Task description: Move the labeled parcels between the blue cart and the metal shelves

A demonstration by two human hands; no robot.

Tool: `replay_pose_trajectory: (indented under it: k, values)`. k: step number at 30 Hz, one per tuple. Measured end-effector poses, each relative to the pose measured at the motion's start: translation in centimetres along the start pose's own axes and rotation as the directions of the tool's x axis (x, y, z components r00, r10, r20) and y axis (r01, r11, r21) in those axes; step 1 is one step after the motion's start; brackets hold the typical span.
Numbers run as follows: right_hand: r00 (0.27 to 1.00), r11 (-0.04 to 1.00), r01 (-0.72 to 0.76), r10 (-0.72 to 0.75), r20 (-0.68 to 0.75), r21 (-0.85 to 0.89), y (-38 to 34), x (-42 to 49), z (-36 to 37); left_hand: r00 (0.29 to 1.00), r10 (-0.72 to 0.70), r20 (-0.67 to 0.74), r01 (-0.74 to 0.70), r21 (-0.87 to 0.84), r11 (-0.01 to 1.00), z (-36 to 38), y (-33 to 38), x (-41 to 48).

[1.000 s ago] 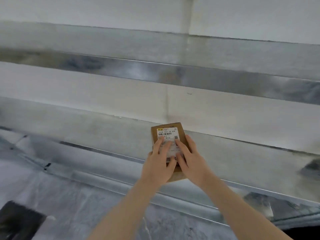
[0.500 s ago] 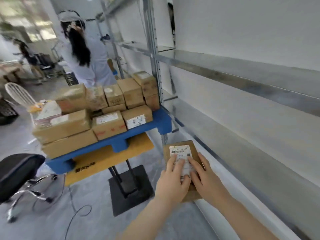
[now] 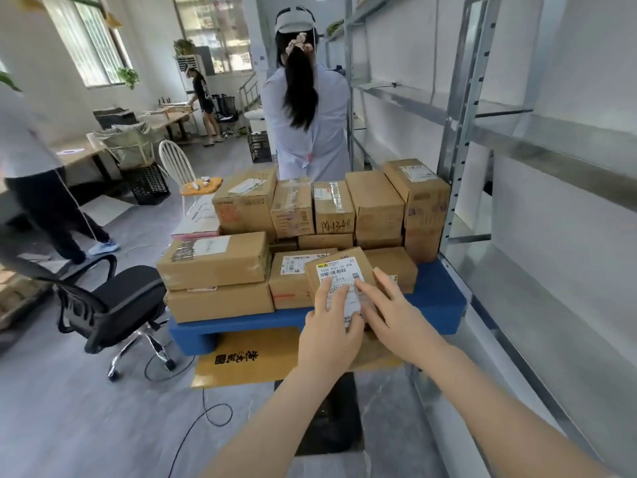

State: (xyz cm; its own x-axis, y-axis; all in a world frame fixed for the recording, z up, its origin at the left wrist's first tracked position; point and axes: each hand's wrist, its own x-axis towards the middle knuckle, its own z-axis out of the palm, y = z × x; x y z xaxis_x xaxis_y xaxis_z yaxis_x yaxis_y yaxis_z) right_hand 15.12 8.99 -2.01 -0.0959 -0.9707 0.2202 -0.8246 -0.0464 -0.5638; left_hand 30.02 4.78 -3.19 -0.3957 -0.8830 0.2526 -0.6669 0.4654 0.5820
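Note:
A small brown parcel with a white barcode label (image 3: 336, 270) is held in front of me, over the near edge of the blue cart (image 3: 437, 301). My left hand (image 3: 331, 326) grips its lower left side with fingers on the label. My right hand (image 3: 393, 315) grips its right side. The cart carries several stacked cardboard parcels (image 3: 213, 262), some with labels. The metal shelves (image 3: 537, 143) stand on the right, their visible levels bare.
A person in a white coat (image 3: 306, 125) stands just behind the cart, back turned. A black office chair (image 3: 113, 301) sits left of the cart, with a cable on the floor. Another person's legs (image 3: 51, 215) are at far left. Tables and crates fill the background.
My view has swung left from the shelf to the cart. The parcel, held in both hands throughout, has moved from the shelf to the cart's front edge.

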Motion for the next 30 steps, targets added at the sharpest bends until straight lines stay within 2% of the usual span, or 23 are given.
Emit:
replay_pose_trajectory:
  k: [5,10,16,21,23,25,27,30]
  values:
    - [0.973,0.987,0.159,-0.158,0.167,0.010,2.6,10.6,-0.1,0.981,-0.175,-0.086,0.175,-0.004,0.985,0.4,-1.4,6.8]
    - [0.930,0.967,0.248,-0.253,0.268,0.054,3.3,18.8,1.3,0.944,-0.315,-0.098,0.314,-0.020,0.949,0.0,-3.2,11.8]
    - [0.876,0.969,0.240,-0.239,0.419,0.052,3.7,25.6,2.7,0.931,-0.365,-0.017,0.365,-0.008,0.931,-0.1,-5.4,15.5]
    - [0.845,0.974,0.218,-0.217,0.489,0.056,3.9,27.6,2.2,0.971,-0.238,0.034,0.232,0.125,0.965,-1.3,-7.2,16.2]
    - [0.825,0.974,0.226,-0.195,0.530,0.007,3.6,28.0,1.6,0.993,-0.084,-0.079,0.104,0.316,0.943,-3.3,-8.9,17.3]
    - [0.823,0.972,0.226,-0.158,0.545,-0.059,3.1,28.3,1.0,0.994,0.056,-0.096,-0.005,0.468,0.884,-5.6,-11.1,19.3]
    - [0.860,0.967,0.203,-0.101,0.500,-0.153,2.6,28.1,0.8,0.996,0.082,0.029,-0.085,0.525,0.847,-7.0,-13.5,21.3]
    - [0.949,0.931,0.134,-0.022,0.316,-0.339,1.7,25.9,1.8,0.982,0.072,0.175,-0.149,0.483,0.863,-7.0,-15.9,22.7]
